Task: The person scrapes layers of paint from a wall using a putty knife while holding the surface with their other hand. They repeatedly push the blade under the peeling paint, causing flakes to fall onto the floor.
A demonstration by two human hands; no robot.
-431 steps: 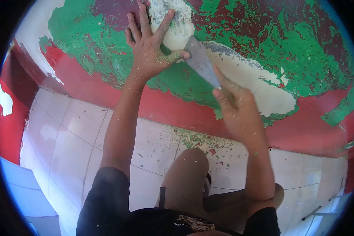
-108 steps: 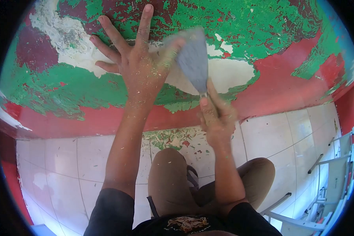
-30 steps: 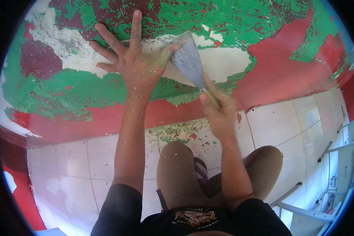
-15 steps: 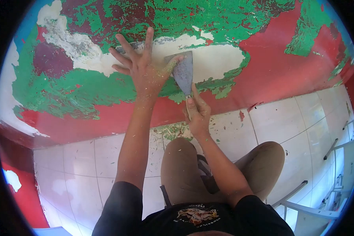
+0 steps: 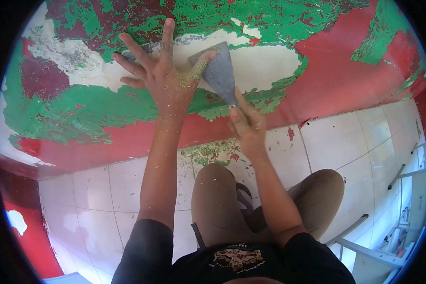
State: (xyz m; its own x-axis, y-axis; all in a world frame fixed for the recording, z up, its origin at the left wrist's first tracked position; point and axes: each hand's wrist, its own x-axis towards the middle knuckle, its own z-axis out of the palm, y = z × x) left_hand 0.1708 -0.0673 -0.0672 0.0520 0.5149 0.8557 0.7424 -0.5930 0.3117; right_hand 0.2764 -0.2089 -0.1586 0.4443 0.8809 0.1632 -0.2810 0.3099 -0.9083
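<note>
Head view showed the left hand (image 5: 164, 81) spread flat and open against the wall (image 5: 80, 111), fingers splayed and pointing up, skin dusted with fine pale-green flakes. Its thumb reached right and touched the upper left corner of the scraper (image 5: 217, 70). The scraper had a flat, dull grey metal blade, trapezoid in shape, wide at the far edge and narrowing toward the handle. The blade lay against the wall over the left end of a patch of bare plaster (image 5: 267, 66), smooth and off-white with ragged edges. The right hand (image 5: 247, 124) was closed around the scraper's handle just below the blade; the handle itself was hidden within the grip.

The wall surface was layered and badly peeled: mottled green paint, dark maroon beneath it at far left, and a solid red band (image 5: 345, 80) along the bottom and right. The floor (image 5: 338, 146) was of glossy white square tiles with grey joints. Loose paint chips (image 5: 214, 151), green and red, lay scattered on the tiles at the foot of the wall, directly under the hands. The person's bent knee (image 5: 213, 187), in tan cloth, sat near these chips.
</note>
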